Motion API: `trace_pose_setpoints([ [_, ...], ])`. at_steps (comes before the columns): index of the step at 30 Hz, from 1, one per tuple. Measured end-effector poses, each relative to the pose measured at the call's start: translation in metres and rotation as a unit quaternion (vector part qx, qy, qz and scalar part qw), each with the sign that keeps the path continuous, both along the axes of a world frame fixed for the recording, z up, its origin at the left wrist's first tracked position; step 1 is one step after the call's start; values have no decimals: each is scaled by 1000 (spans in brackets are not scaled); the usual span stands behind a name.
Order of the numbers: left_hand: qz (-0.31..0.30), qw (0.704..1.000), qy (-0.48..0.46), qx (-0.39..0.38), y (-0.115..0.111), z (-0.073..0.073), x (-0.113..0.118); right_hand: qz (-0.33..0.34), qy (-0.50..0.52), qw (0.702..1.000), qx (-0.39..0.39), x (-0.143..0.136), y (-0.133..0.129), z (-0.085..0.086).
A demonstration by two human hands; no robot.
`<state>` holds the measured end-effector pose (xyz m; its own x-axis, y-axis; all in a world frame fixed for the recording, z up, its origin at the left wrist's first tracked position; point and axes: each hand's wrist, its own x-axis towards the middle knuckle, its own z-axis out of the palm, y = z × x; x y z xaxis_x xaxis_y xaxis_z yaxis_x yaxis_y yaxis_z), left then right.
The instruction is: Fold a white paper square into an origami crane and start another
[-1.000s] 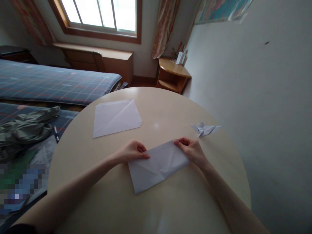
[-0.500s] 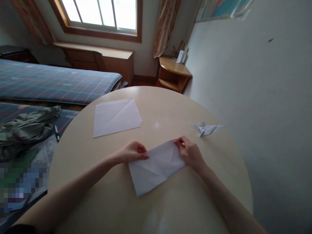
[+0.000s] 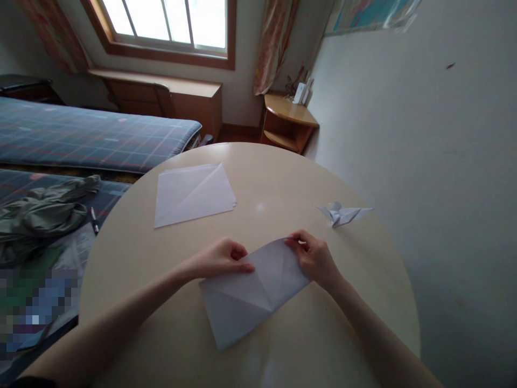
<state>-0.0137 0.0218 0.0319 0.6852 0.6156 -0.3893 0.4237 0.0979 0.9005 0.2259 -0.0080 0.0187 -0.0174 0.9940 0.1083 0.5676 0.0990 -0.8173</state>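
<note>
Bare left hand, bare right hand, 2 bare forearms — black left sleeve edge

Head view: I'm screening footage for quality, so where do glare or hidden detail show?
Head view: window panes blown out to white; head view: pale glare on the round table; head view: mosaic blocks mask the lower left, while the folded paper shows its creases.

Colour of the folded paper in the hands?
The folded paper is plain white, no print visible; best seen in the head view.

Head-worn view, forward and down over round table
</note>
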Motion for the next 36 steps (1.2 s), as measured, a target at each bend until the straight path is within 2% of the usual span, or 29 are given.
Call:
trace_pose_setpoints([
  [3, 30, 999, 9, 8, -4, 3, 3, -7, 12, 1000, -3, -2, -1, 2],
  [10, 69, 995, 16, -65, -2, 10, 2, -13, 99, 994, -45, -2, -1, 7],
  [15, 61, 995, 1, -77, -2, 11, 0, -2, 138, 988, -63, -1, 0, 4],
  [36, 43, 995, -11, -84, -3, 11, -1, 7, 157, 983, -95, -1, 0, 6],
])
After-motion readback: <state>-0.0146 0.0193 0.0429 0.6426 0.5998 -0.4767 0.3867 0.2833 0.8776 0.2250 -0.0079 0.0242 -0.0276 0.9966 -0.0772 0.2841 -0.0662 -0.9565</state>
